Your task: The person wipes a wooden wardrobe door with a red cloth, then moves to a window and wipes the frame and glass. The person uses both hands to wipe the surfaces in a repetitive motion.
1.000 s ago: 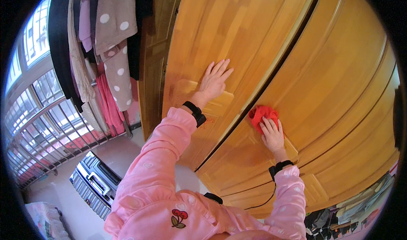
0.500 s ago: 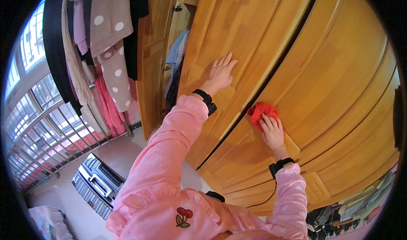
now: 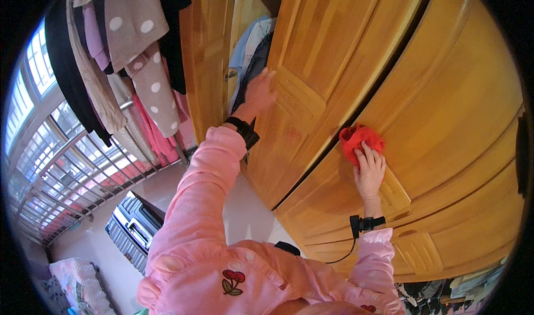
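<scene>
My right hand [image 3: 369, 176] presses a bunched red cloth [image 3: 351, 140] against the right wooden wardrobe door [image 3: 450, 98], fingers bent over it. My left hand [image 3: 259, 97] is at the outer edge of the left wooden door [image 3: 334, 42], beside the opening of the wardrobe. Its fingers are smeared by motion, so their grip on the edge does not show clearly. A dark gap runs between the two doors. Hanging clothes [image 3: 245, 48], pale blue and dark, show inside the opening behind my left hand.
A further door panel [image 3: 208, 53] stands swung out at the left. Clothes, some dotted [image 3: 133, 15], hang by the window above a metal railing [image 3: 83, 184]. A silver suitcase [image 3: 133, 226] is on the floor at the lower left. More clothes [image 3: 467, 287] lie at the lower right.
My left hand has moved left, from flat on the door's face to its edge. My right hand stays on the red cloth. The view has shifted, showing more inside the wardrobe.
</scene>
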A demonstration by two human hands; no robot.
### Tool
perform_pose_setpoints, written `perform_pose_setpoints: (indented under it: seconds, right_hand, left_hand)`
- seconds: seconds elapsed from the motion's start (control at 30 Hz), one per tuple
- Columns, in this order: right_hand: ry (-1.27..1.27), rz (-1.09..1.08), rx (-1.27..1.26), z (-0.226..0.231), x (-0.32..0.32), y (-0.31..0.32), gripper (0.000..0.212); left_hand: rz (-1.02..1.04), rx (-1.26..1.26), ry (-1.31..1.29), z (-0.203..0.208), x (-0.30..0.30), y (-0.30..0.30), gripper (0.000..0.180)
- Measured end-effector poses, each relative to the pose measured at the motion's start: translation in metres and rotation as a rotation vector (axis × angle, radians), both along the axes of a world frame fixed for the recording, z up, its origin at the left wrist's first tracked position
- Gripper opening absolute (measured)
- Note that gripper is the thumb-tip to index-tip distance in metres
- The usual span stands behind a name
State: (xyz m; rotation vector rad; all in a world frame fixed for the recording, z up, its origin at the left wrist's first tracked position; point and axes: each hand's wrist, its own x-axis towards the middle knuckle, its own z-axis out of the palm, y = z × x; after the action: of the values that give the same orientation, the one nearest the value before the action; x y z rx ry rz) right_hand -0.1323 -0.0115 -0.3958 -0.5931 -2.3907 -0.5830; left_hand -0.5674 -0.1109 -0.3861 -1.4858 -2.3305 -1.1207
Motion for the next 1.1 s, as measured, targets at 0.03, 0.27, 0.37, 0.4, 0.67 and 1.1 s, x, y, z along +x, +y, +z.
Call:
perform_pose_setpoints:
  seconds: [0.03,0.27,0.37,0.4,0.67,1.1]
  right_hand:
    - [0.049,0.014,-0.02,-0.001,-0.003,-0.002,0.058]
    - [0.351,0.205,-0.026,0.001,-0.044,0.009,0.055]
    - [0.436,0.305,-0.048,0.007,-0.06,0.015,0.053]
    - [0.44,0.321,-0.06,0.009,-0.065,0.016,0.052]
    - [0.388,0.33,-0.035,0.013,-0.1,0.024,0.052]
    - [0.274,0.208,0.076,0.008,-0.122,0.024,0.05]
  left_hand:
    - [0.046,-0.017,-0.017,-0.008,-0.008,-0.004,0.065]
    - [0.26,0.221,-0.093,-0.025,-0.075,-0.038,0.074]
    - [0.404,0.273,-0.118,-0.021,-0.102,-0.053,0.079]
    - [0.443,0.266,-0.132,-0.018,-0.114,-0.058,0.08]
    - [0.724,0.362,-0.063,-0.026,-0.226,-0.072,0.086]
    - [0.684,0.257,-0.551,-0.069,-0.357,-0.082,0.064]
